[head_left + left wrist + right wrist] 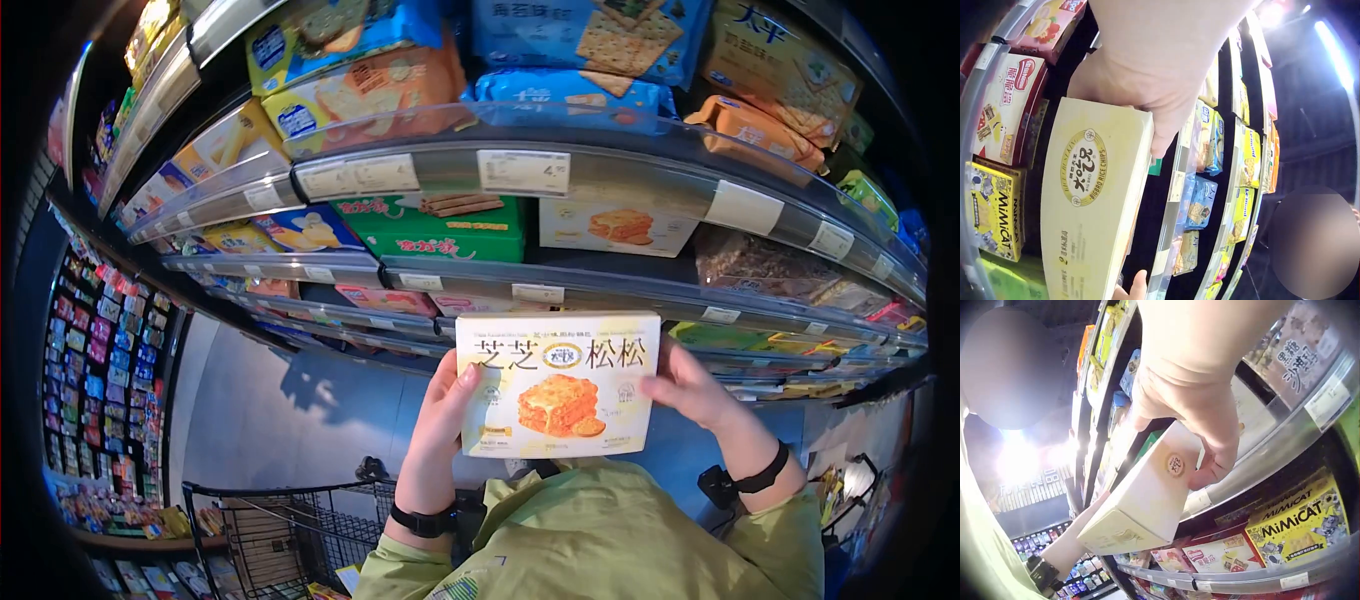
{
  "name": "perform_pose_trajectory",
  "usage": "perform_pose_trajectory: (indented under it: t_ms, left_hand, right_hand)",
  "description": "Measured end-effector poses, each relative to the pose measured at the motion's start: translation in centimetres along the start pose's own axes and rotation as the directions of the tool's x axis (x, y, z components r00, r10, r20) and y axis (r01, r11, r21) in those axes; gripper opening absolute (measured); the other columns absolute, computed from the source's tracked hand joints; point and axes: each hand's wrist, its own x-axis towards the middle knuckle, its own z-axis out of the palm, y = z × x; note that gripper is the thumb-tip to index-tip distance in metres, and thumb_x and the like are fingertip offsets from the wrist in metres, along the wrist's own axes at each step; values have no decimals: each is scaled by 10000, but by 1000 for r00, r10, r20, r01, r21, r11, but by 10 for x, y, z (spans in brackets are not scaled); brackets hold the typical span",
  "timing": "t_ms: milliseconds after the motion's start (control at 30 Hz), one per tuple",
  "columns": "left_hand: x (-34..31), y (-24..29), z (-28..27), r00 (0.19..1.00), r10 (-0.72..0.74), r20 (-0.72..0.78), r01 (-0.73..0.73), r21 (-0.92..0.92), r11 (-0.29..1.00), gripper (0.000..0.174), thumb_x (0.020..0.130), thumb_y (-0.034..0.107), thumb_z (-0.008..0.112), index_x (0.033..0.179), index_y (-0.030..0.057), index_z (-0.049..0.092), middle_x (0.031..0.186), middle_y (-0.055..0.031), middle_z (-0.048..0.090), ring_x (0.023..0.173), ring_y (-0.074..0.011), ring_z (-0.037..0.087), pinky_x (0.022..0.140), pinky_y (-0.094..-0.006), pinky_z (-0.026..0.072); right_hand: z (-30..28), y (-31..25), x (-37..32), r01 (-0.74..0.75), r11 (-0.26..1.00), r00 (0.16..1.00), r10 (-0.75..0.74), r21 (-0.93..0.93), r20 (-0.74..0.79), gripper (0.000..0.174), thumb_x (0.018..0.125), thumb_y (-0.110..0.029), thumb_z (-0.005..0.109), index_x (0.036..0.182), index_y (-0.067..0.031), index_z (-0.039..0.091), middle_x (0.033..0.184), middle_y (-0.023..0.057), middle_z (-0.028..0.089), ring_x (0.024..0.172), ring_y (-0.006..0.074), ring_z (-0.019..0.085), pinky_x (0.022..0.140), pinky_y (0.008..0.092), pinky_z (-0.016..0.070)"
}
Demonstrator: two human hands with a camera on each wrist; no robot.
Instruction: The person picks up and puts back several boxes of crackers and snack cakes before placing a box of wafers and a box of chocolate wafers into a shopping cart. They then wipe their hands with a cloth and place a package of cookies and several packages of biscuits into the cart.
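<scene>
A pale yellow snack box (558, 385) printed with orange layered pastry faces the head camera in front of the chest. My left hand (440, 405) grips its left side, thumb on the front face. On the opposite side, my right hand (695, 390) holds it with the thumb at the front edge. In the left wrist view, the box (1091, 187) shows a side panel with an oval logo, below the left hand (1135, 81). The right wrist view has the right hand (1194, 419) with fingers curled over one end of the box (1154, 494).
Shelves of biscuits rise ahead, with a green box (440, 228) and a matching pastry box (615, 228) behind price-tag rails (525, 172). A black wire shopping cart (290, 530) stands at lower left. More goods hang on a far-left rack (105, 370).
</scene>
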Motion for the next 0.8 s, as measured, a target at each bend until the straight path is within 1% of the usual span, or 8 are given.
perform_pose_trajectory:
  t_ms: [200, 333, 400, 433, 533, 567, 700, 800]
  left_hand:
    - [3, -1, 22, 982, 106, 158, -131, 151, 980, 697, 826, 274, 707, 1364, -2, 359, 1264, -81, 518, 1192, -170, 467, 1005, -314, 354]
    - [11, -2, 27, 934, 219, 282, -308, 326, 894, 753, 762, 239, 757, 1366, -12, 385, 1355, -124, 427, 1274, -233, 386, 1041, -349, 316]
    - [18, 5, 39, 806, 464, 367, -587, 593, 551, 730, 735, 205, 758, 1343, -21, 423, 1369, -153, 412, 1290, -281, 370, 1051, -364, 308]
    - [19, 8, 49, 793, 503, 343, -592, 631, 502, 679, 738, 145, 726, 1333, -18, 443, 1373, -171, 423, 1290, -300, 380, 1061, -375, 300]
    - [33, 2, 57, 811, 518, 272, -574, 548, 609, 627, 768, 98, 681, 1335, -17, 439, 1379, -179, 432, 1295, -292, 386, 1067, -384, 291]
    - [39, 1, 59, 815, 525, 246, -562, 558, 611, 602, 777, 68, 650, 1332, -25, 437, 1389, -187, 430, 1296, -293, 393, 1070, -388, 287]
    - [65, -5, 65, 847, 495, 195, -516, 526, 676, 512, 870, 43, 588, 1346, -24, 411, 1342, -175, 473, 1230, -233, 462, 1021, -341, 355]
    - [76, -3, 76, 837, 503, 218, -546, 404, 734, 421, 934, 66, 539, 1328, -21, 420, 1240, -123, 541, 1122, -158, 518, 941, -286, 411]
  right_hand:
    - [-7, -6, -27, 87, 995, 975, -93, -41, -202, 690, 779, -51, 733, 1334, -13, 326, 1223, 92, 515, 1105, 162, 517, 902, 334, 462]
    - [-17, -12, -44, 283, 902, 879, -380, -325, -290, 611, 770, -55, 737, 1272, -9, 391, 1238, 123, 502, 1157, 210, 499, 963, 363, 431]
    - [-20, -17, -46, 441, 706, 743, -634, -554, -216, 573, 773, -40, 723, 1247, -12, 403, 1269, 155, 484, 1176, 246, 495, 987, 367, 407]
    - [-21, -16, -45, 497, 711, 697, -669, -497, -259, 499, 790, -22, 689, 1213, -9, 426, 1290, 185, 465, 1195, 283, 484, 1001, 376, 392]
    - [-34, -16, -30, 560, 628, 589, -760, -540, -273, 470, 804, -8, 660, 1216, -6, 434, 1299, 189, 453, 1214, 292, 463, 1016, 386, 375]
    - [-34, -26, -26, 469, 559, 562, -786, -684, -257, 486, 807, 0, 642, 1251, -17, 444, 1307, 176, 451, 1223, 286, 453, 1027, 382, 358]
    - [-39, -20, -3, 384, 667, 581, -712, -639, -394, 556, 811, -14, 636, 1325, -27, 424, 1322, 134, 456, 1234, 274, 445, 1031, 372, 347]
    - [-44, -21, 9, 329, 622, 555, -736, -711, -387, 575, 808, -15, 645, 1334, -25, 413, 1317, 143, 462, 1233, 291, 448, 1028, 373, 350]
